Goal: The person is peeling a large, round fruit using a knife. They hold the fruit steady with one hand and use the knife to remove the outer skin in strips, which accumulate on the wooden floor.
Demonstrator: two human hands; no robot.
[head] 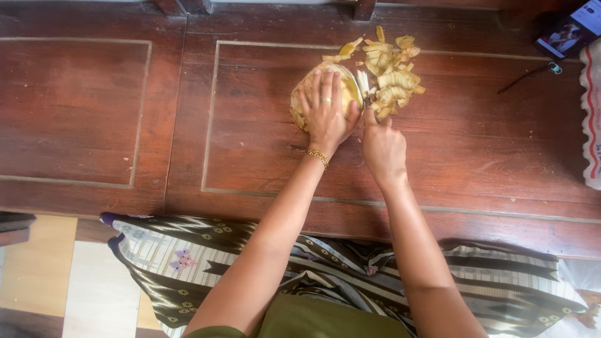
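Patterned cloth (350, 275), one. Left hand (327, 112), fingers spread over one yellow fruit (300, 94). Right hand (383, 147) gripping one knife (363, 84). One peel heap (391, 72).

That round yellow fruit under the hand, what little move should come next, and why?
Probably one more slice down the fruit's right side. The left hand presses flat on top of it, the right hand holds a blade against its edge, and cut strips are heaped just beyond, so slicing looks underway.
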